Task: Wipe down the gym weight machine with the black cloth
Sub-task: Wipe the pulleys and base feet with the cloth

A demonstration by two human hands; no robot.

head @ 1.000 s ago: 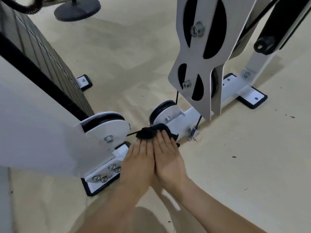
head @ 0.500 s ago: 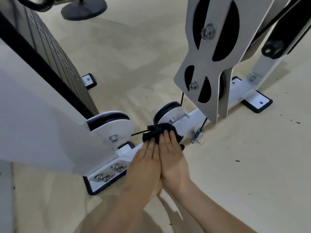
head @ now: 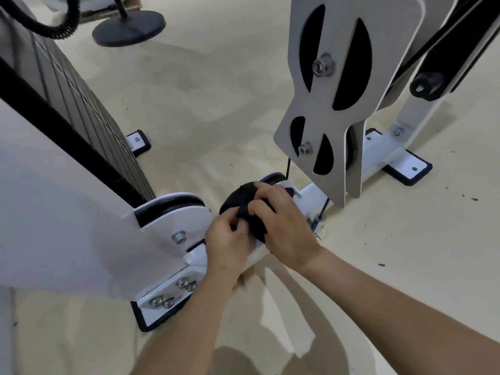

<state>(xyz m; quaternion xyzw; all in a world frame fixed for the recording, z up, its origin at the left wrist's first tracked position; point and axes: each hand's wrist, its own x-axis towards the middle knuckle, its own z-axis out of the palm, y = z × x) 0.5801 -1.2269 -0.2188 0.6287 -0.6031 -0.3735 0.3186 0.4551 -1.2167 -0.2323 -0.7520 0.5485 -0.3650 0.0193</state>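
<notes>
The black cloth (head: 243,201) is bunched on the white base bar (head: 311,194) of the weight machine, just in front of the small floor pulley (head: 274,178). My left hand (head: 230,247) pinches the near edge of the cloth with curled fingers. My right hand (head: 284,226) grips the cloth from the right, fingers curled over its top. The cloth and both hands hide most of the small pulley and the bar beneath. A larger white pulley housing (head: 176,215) sits just left of my left hand.
A grey slotted pulley plate (head: 341,85) hangs above and right of the hands, with a thin cable (head: 288,166) running down. The black weight stack (head: 81,109) stands at left. White foot plates (head: 403,166) rest on the beige floor (head: 405,266). A round black base (head: 130,27) sits far back.
Both hands lay flat side by side pressing the cloth; now their fingers have curled and they grip the bunched cloth, which has shifted slightly towards the small pulley. The view moved closer.
</notes>
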